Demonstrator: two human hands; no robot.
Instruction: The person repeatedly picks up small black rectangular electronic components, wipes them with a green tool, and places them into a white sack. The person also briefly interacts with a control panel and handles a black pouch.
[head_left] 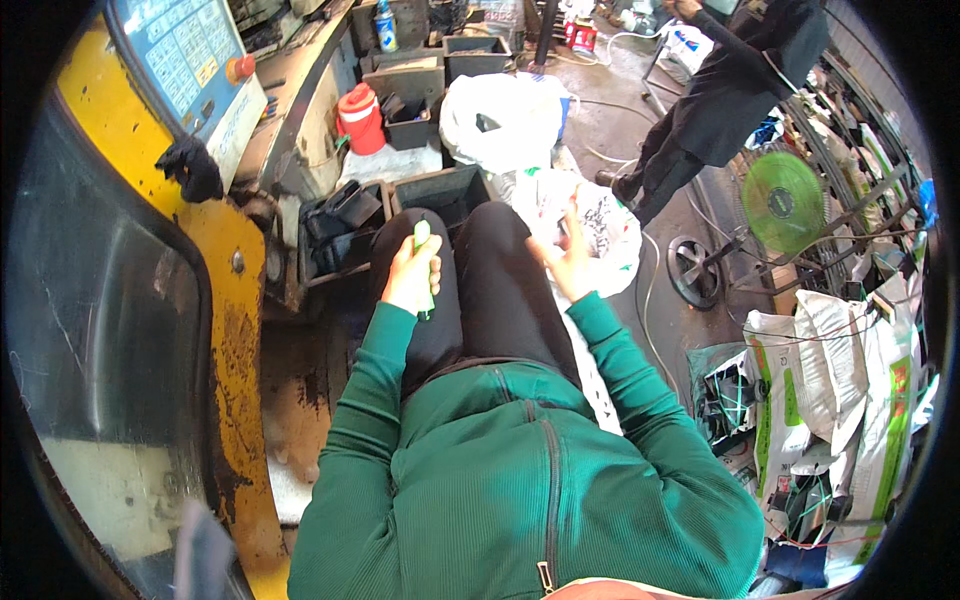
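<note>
With the left hand (412,275) clamped on a green tool (424,262) and the right hand's (570,262) fingers spread over a bag (600,225), the tool could slip onto the lap.

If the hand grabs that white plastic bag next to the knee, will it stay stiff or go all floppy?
Probably floppy: the white plastic bag looks thin and crumpled, with soft folds. It would likely sag and change shape as the right hand lifts it. It bulges, so it may hold something; how heavy, I cannot tell.

Machine (215,330) left of lap; trays (440,195) ahead of knees; sacks (850,400) right; fan (783,202) behind sacks.
</note>
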